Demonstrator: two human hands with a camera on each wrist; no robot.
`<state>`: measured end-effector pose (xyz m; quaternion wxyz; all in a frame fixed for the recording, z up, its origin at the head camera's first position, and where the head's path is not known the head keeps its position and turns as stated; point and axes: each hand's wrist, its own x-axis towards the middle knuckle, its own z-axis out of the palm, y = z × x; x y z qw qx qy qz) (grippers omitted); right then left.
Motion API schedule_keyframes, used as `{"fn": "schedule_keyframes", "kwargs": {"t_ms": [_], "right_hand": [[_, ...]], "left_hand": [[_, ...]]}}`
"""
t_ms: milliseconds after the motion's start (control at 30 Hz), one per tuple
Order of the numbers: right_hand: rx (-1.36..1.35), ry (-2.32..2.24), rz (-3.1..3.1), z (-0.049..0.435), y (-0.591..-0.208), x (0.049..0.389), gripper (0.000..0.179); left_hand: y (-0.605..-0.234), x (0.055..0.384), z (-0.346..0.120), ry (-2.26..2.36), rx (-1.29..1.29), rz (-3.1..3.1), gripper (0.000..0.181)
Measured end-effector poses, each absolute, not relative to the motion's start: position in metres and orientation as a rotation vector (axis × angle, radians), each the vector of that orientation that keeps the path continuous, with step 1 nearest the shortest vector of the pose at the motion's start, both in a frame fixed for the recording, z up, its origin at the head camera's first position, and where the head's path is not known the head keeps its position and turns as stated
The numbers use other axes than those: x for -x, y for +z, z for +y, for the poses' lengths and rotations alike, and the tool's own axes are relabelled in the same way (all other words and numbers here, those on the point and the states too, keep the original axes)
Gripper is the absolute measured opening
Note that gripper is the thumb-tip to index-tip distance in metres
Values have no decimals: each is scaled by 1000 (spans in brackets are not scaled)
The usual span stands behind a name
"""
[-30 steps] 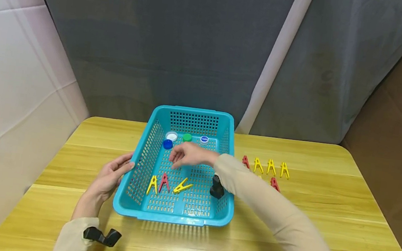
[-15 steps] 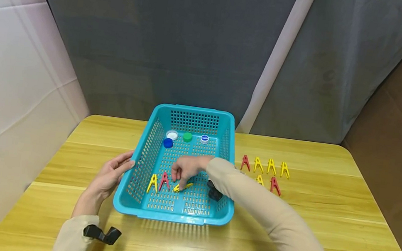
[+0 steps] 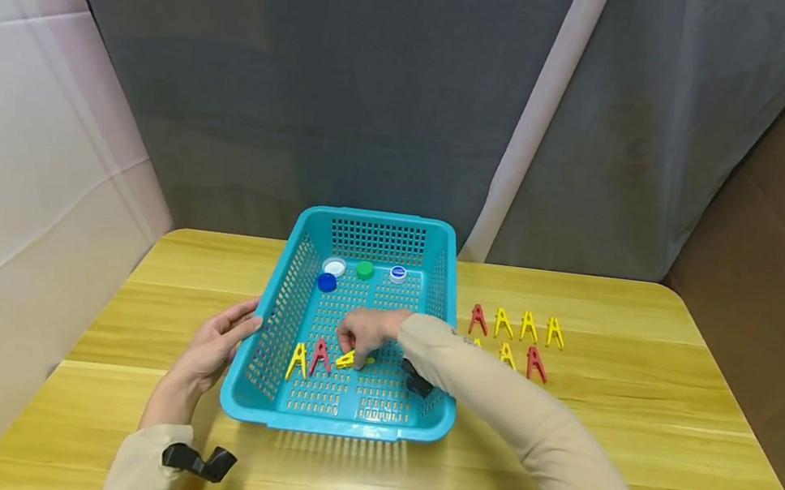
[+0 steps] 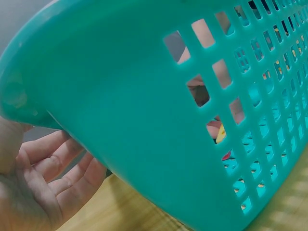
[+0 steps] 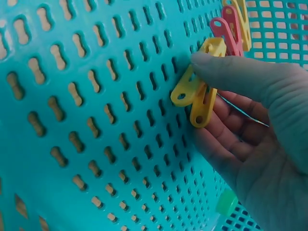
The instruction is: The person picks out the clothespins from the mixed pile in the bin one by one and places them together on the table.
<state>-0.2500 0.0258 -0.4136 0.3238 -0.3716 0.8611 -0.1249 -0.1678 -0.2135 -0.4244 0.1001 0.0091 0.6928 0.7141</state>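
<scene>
In the head view, a blue plastic basket [image 3: 335, 428] stands on the wooden table. My left hand [image 3: 212, 347] holds its left rim, thumb over the edge; in the left wrist view the fingers [image 4: 72, 178] lie beneath the rim, outside. Inside the basket, my right hand [image 3: 370, 331] pinches a yellow clothespin [image 3: 346, 359] between thumb and fingers. The right wrist view shows the thumb on top of this yellow clothespin [image 5: 186, 91], which is near or on the basket floor. Left of it lie a red clothespin [image 3: 322, 346] and another yellow clothespin [image 3: 300, 350].
Toward the basket's back lie a white cap [image 3: 334, 267], a dark blue cap [image 3: 327, 282], a green cap [image 3: 364, 270] and a white-and-blue cap [image 3: 398, 274]. Several yellow clothespins [image 3: 529, 325] and red clothespins [image 3: 536, 362] lie right of the basket, partly behind the right sleeve [image 3: 493, 380].
My right hand has come down toward the basket's front and taken hold of the yellow clothespin, which has turned and shifted slightly left. The left hand has stayed at the rim.
</scene>
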Motion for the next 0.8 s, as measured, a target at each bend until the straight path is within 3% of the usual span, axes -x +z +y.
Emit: {"fn": "schedule_keyframes", "kwargs": {"t_ms": [800], "right_hand": [[1082, -662, 2388, 32, -401, 260, 9]], "left_hand": [[-425, 167, -213, 2108, -17, 2059, 59]]}}
